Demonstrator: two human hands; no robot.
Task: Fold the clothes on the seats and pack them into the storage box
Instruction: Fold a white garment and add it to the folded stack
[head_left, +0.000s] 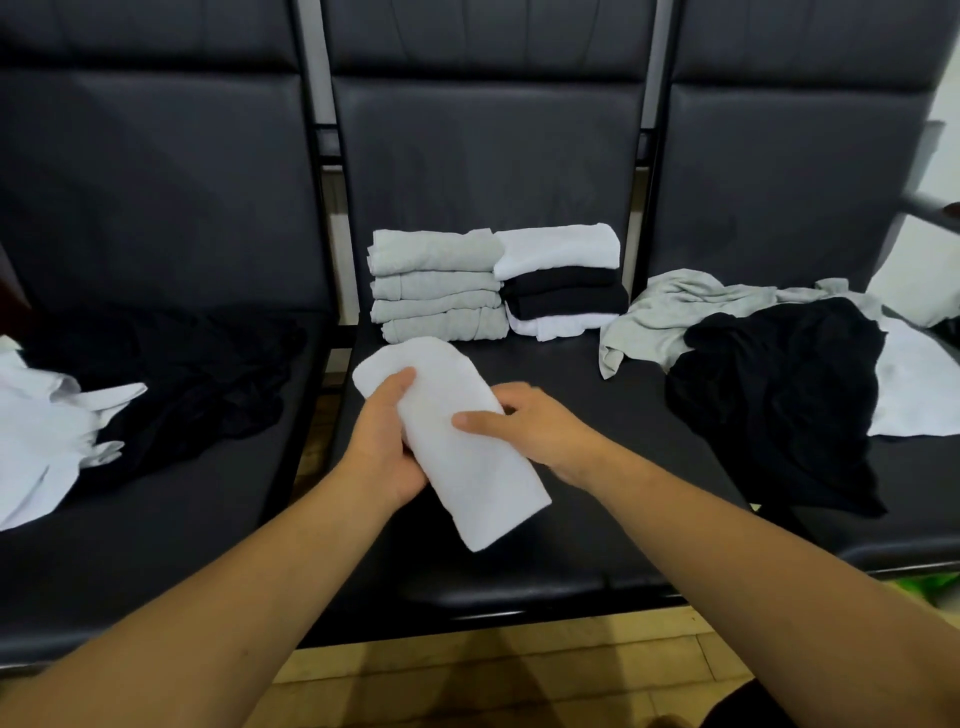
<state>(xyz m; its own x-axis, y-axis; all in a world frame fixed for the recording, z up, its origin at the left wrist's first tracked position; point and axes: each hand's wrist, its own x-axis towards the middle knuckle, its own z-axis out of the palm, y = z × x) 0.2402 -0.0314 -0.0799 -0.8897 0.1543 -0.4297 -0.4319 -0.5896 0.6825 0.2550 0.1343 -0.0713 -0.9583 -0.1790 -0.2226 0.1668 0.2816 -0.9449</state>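
Observation:
A folded white garment (457, 467) is held slanted above the middle seat (597, 467). My left hand (384, 447) grips its left edge, thumb on top. My right hand (535, 431) holds the right edge, thumb across the cloth and fingers behind. At the back of this seat stand two piles: folded grey clothes (436, 286) on the left, folded white and black clothes (561, 280) on the right. The storage box is not in view.
Unfolded black clothes (197, 384) and white clothes (47, 431) lie on the left seat. The right seat holds a loose grey garment (670, 312), a black one (779, 395) and a white one (914, 389). A wooden floor (519, 670) shows below the seat edge.

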